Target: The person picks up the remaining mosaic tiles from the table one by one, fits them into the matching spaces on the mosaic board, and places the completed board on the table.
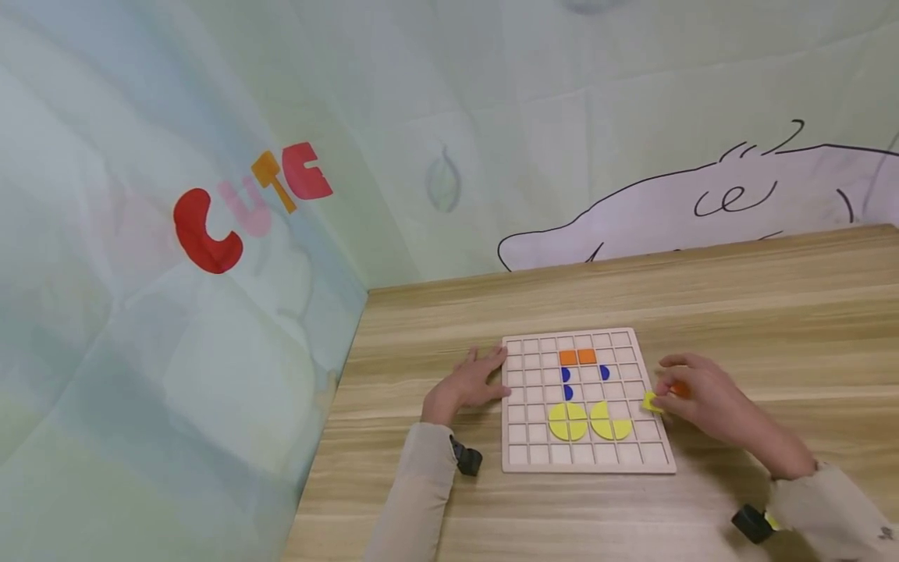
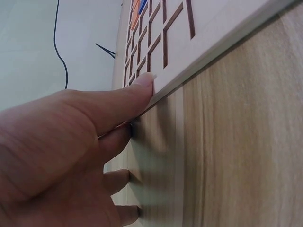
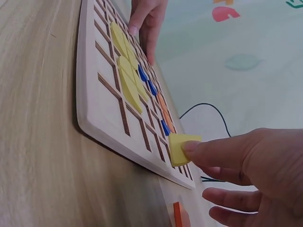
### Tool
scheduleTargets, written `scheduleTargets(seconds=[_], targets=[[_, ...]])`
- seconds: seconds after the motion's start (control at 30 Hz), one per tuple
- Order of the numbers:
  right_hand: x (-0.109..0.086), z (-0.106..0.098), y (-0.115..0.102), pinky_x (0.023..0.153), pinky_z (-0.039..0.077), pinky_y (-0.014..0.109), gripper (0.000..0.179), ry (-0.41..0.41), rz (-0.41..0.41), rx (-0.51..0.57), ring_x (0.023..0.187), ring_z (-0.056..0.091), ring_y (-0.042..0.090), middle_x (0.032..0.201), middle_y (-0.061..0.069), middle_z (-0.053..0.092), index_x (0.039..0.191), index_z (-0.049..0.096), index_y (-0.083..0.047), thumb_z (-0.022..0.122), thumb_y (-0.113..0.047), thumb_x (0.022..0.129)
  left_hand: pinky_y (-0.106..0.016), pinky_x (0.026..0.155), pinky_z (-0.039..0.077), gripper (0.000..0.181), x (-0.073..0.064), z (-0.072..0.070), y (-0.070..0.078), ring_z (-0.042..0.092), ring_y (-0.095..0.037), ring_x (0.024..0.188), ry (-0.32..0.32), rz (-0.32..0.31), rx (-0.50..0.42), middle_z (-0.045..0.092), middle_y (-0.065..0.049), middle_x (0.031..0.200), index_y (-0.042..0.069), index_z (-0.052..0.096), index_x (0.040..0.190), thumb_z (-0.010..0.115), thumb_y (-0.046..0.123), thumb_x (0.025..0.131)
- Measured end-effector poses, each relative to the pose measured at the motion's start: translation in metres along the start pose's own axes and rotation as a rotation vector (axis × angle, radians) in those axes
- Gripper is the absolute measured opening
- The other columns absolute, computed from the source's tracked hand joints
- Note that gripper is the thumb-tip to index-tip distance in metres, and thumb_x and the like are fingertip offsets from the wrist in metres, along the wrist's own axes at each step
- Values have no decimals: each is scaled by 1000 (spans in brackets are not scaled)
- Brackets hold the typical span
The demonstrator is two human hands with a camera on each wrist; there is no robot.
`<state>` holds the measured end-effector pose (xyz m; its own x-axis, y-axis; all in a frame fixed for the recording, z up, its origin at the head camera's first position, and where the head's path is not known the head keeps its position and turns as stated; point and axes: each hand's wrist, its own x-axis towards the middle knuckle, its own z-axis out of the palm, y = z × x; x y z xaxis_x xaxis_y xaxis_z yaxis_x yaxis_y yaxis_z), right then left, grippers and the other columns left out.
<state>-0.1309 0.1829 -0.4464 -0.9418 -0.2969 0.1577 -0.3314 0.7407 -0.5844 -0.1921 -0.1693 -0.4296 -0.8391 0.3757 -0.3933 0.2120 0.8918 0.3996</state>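
A pale wooden grid board (image 1: 520, 433) lies on the table. My left hand (image 1: 472, 380) touches its left edge with fingers spread; in the left wrist view the thumb (image 2: 142, 87) presses on the rim. To the board's right, my right hand (image 1: 709, 398) pinches a yellow tile (image 3: 179, 150) between thumb and finger, close over the right edge. On the grid, yellow quarter-circle tiles form one whole round (image 1: 577, 429) and one round (image 1: 600, 428) lacking its upper right quarter. Above them are three blue half-round tiles (image 1: 568, 393) and two orange square tiles (image 1: 586, 356).
An orange piece (image 3: 179, 215) shows under my right hand, beyond the board's edge. The wood-grain table (image 1: 435, 320) meets a painted backdrop (image 1: 449, 94) at the back and left. A dark wrist camera (image 1: 467, 459) sits on my left sleeve.
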Motion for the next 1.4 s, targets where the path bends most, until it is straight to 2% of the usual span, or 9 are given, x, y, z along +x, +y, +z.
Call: scheduleTargets(seconds=[0.3, 0.47, 0.77, 1.0, 1.2, 1.4], targets=[[11, 12, -12, 95, 36, 62, 20, -35, -36, 14, 116, 48, 48, 123, 27, 58, 69, 60, -20, 76, -16, 80, -56, 118, 9, 72, 0, -1, -1, -3, -36, 148, 7, 13, 2, 10, 2, 162, 19, 18, 154, 56, 35, 96], [15, 19, -16, 96, 35, 62, 20, -39, -25, 17, 117, 47, 47, 123, 26, 58, 68, 61, -21, 75, -16, 81, -56, 118, 9, 72, -1, -1, 0, -3, -36, 148, 6, 16, -7, 10, 2, 162, 18, 18, 154, 56, 35, 96], [19, 26, -22, 91, 36, 65, 17, -45, -12, -61, 116, 47, 47, 120, 24, 60, 67, 64, -21, 75, -16, 79, -56, 118, 10, 72, 0, 0, 0, -3, -36, 148, 9, 15, 1, 10, 2, 162, 18, 19, 154, 56, 35, 96], [19, 28, -27, 94, 32, 67, 17, -66, 40, -46, 118, 44, 46, 121, 22, 59, 67, 66, -19, 75, -16, 80, -56, 118, 10, 72, 0, 0, 0, -2, -36, 148, 6, 19, 2, 10, 2, 162, 18, 18, 154, 56, 36, 96], [19, 30, -29, 93, 32, 67, 17, -62, 32, -57, 118, 44, 45, 120, 22, 59, 66, 67, -19, 76, -14, 79, -56, 118, 10, 72, -1, 0, 0, -2, -37, 148, 5, 18, -1, 10, 2, 162, 18, 19, 154, 56, 35, 96], [18, 32, -28, 92, 35, 65, 17, -48, 5, -114, 116, 44, 43, 118, 20, 59, 66, 66, -20, 77, -13, 78, -57, 118, 10, 71, 0, 0, 0, -2, -37, 147, 7, 21, 11, 10, 2, 162, 18, 19, 154, 56, 36, 96]])
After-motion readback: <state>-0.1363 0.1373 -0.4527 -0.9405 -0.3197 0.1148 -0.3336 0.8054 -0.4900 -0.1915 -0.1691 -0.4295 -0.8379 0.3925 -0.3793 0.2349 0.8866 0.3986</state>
